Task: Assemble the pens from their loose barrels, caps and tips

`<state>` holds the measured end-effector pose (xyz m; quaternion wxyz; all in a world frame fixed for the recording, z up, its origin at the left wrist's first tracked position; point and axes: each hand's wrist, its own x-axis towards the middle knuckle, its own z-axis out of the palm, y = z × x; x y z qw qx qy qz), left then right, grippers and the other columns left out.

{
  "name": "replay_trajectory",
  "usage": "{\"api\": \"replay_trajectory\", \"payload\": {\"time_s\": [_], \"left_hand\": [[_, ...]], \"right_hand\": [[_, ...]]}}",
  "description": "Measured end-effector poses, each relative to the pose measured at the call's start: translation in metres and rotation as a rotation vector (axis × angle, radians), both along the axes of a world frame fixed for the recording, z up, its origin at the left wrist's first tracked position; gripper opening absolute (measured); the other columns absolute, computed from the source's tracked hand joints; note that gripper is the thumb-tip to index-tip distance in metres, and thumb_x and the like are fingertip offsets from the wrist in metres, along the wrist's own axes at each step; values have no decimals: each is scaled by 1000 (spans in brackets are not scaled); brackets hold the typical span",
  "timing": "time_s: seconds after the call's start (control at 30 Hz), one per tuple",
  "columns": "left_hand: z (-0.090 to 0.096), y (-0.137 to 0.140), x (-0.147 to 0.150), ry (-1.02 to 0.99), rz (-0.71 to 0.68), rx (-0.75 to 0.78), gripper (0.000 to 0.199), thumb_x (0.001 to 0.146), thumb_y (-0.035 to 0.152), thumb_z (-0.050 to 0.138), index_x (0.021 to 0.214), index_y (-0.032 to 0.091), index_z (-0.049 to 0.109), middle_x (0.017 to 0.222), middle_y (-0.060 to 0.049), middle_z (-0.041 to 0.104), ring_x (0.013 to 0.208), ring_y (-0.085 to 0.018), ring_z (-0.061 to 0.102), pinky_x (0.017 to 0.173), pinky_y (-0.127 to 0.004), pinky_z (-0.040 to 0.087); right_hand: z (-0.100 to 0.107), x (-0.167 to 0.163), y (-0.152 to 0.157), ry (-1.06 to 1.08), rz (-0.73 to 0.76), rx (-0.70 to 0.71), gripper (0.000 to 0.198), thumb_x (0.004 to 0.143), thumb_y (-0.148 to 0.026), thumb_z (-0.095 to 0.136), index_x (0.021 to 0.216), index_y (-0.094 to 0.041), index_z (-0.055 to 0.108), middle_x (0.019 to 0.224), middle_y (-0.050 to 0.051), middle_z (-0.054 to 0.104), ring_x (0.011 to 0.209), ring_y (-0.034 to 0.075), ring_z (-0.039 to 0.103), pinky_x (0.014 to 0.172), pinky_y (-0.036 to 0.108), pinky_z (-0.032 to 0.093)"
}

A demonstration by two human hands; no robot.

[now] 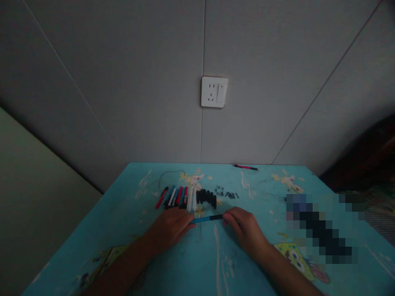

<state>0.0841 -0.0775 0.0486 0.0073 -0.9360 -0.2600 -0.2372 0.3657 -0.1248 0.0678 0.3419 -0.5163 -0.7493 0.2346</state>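
A blue pen (202, 220) with a black end is stretched level between both hands, just above or on the table. My left hand (174, 224) pinches its blue end. The fingertips of my right hand (242, 224) close on the black end, hiding its tip. Just beyond the pen, a row of pen parts lies side by side: red, blue and black barrels (178, 196), thin white sticks (191, 198), and short black pieces like caps (206, 196). Further right are small dark bits (231, 195) and a scatter of tiny clear or grey pieces (219, 190).
A light blue cartoon-print cloth covers the table (191, 263), which meets a grey wall (154, 82) with a white socket (214, 92). A red and black pen (246, 167) lies at the back edge. On the right, a dark object (324, 234) is pixelated out.
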Motion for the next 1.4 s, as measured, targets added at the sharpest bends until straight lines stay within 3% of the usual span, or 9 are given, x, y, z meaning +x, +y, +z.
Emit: {"api": "replay_trajectory", "payload": {"time_s": [0.7,0.83,0.97,1.27,1.4], "left_hand": [[3,-4,-4,137,18,-230,22,98,31,42,98,18,60,74,-2,64,68,-15,63,66,-25,45],[1,-1,-2,18,-14,-131,20,97,32,47,100,17,60,80,-3,65,71,-15,63,67,-24,46],[5,1,-3,-98,6,29,16,96,28,52,102,16,60,77,-2,63,68,-13,61,67,-25,48],[12,-1,-5,-131,24,196,15,94,24,55,105,16,62,74,-1,60,66,-12,60,65,-25,51],[11,1,-5,-78,8,197,15,94,24,55,103,15,62,71,-2,59,63,-13,57,60,-25,49]], "right_hand": [[-1,3,-6,-107,162,202,16,98,-21,47,90,-20,61,78,3,62,73,17,56,70,30,45],[0,4,-8,-55,183,257,12,97,-19,48,95,-20,60,82,5,62,76,18,55,71,31,45],[1,1,-7,-25,103,146,16,98,-23,45,92,-20,59,81,4,60,75,17,57,72,30,45],[-1,-9,-7,87,68,-115,40,103,-33,31,74,-19,55,67,-1,56,63,13,55,62,24,42],[-2,-7,-6,39,80,-68,37,102,-33,35,75,-19,55,69,0,57,65,13,54,64,24,42]]}}
